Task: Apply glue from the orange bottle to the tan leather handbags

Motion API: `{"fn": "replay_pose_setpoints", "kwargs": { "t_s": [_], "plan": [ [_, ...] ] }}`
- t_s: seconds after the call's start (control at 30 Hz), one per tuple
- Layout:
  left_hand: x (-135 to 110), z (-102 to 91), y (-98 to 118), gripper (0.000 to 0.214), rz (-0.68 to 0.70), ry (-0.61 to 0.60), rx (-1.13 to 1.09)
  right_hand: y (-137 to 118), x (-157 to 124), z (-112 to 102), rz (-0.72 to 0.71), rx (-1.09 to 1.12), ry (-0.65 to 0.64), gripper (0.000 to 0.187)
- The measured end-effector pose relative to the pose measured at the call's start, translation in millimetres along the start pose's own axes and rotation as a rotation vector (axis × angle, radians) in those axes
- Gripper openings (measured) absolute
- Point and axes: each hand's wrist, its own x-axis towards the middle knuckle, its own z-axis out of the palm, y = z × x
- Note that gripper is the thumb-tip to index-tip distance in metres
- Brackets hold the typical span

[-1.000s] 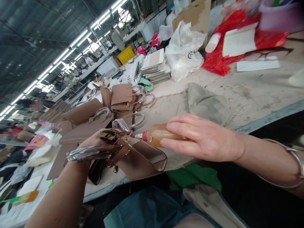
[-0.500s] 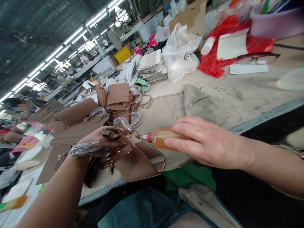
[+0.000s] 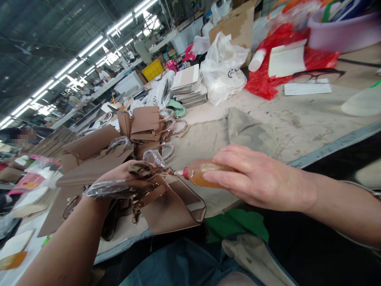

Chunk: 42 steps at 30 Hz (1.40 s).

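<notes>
My left hand [image 3: 117, 174] grips a small tan leather handbag [image 3: 169, 206] at the table's near edge, fingers wrapped round its top; a plastic-wrapped handle [image 3: 110, 190] crosses my wrist. My right hand [image 3: 258, 178] is closed round a squeeze bottle of amber glue [image 3: 201, 174] with a red collar and a fine nozzle. The nozzle tip touches the bag's top by my left fingers.
More tan bags and flaps [image 3: 98, 151] lie to the left behind my hand. A grey cloth [image 3: 253, 129] lies on the worn table. Farther back are stacked boards [image 3: 190, 85], a white plastic bag [image 3: 223, 69], a red bag [image 3: 268, 79], glasses [image 3: 318, 74]. Another amber bottle [image 3: 12, 260] lies far left.
The view has drifted slightly; both hands, bag and bottle keep nearly the same pose, with the nozzle staying at the bag's top.
</notes>
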Motion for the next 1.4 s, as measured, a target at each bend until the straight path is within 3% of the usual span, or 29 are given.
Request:
{"fn": "replay_pose_setpoints", "kwargs": {
  "t_s": [0.2, 0.4, 0.8, 1.03, 1.2, 1.4],
  "plan": [
    [8, -0.9, -2, 0.042, 0.003, 0.032, 0.039, -4, -15, 1, 0.012, 0.062, -0.046, 0.029],
    [10, 1.9, 0, 0.043, 0.017, -0.013, 0.028, 5, -6, 6, 0.001, 0.058, 0.035, 0.032],
    [15, 1.4, -10, 0.042, -0.053, -0.086, 0.103, -3, -30, 12, 0.065, 0.166, -0.144, 0.030],
    [17, -2.5, -14, 0.036, -0.061, -0.128, 0.077, 3, -29, 14, 0.034, 0.126, -0.064, 0.030],
    [17, -1.2, -14, 0.037, -0.070, -0.145, 0.091, 3, -33, 16, 0.036, 0.188, -0.167, 0.025],
    [20, 2.8, -7, 0.036, -0.070, -0.212, 0.110, 8, -25, 21, 0.055, 0.150, -0.026, 0.032]
  ]
}}
